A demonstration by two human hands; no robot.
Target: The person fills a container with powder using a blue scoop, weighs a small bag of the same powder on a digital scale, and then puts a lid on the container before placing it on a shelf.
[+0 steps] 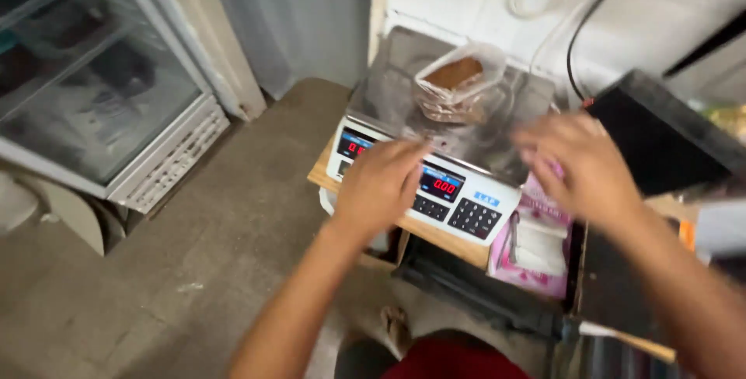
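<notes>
A white electronic weighing scale (458, 200) with red digit displays and a dark keypad sits on a small wooden stand. On its steel pan (388, 91) rests a clear plastic bag of brown powder (454, 80), its mouth open. My left hand (381, 181) hovers over the scale's front panel, fingers spread toward the pan, holding nothing. My right hand (579, 165) is blurred over the pan's right edge, fingers apart, nothing visible in it. Neither hand touches the bag.
A glass-door fridge (93, 91) stands at the left. A pink packet (536, 247) lies right of the scale, with a black flat object (660, 134) above it. Grey concrete floor (194, 270) spreads below; cables hang on the white wall behind.
</notes>
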